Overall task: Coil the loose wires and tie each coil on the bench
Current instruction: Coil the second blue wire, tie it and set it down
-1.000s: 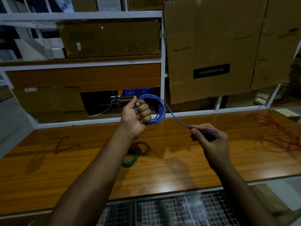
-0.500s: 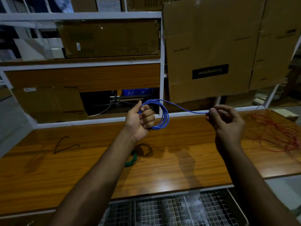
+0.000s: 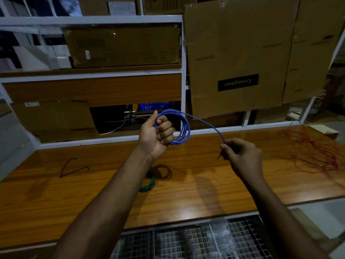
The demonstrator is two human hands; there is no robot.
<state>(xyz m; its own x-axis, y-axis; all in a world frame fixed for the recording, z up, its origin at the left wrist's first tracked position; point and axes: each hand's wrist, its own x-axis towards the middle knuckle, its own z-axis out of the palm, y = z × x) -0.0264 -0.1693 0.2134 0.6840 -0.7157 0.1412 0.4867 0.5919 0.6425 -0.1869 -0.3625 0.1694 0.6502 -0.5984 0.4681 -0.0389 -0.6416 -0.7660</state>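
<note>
The left hand (image 3: 155,134) is gripping a round coil of thin blue wire (image 3: 182,128) above the brown wooden bench (image 3: 186,184), fingers curled round its loops. The right hand (image 3: 240,156) is pinching the wire's free tail just right of the coil. A green wire coil (image 3: 148,185) is lying below the left wrist; tangled red wire (image 3: 315,154) is sprawling right of the right hand.

Blue wire coil (image 3: 182,130), green wire coil (image 3: 149,185), red tangled wire (image 3: 315,152), black wire piece (image 3: 71,168), orange-brown woodgrain bench (image 3: 186,193), brown cardboard boxes (image 3: 233,53)

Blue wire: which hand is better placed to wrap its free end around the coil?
Likely the right hand: it pinches the blue wire's free end, while the left hand grips the coil.
</note>
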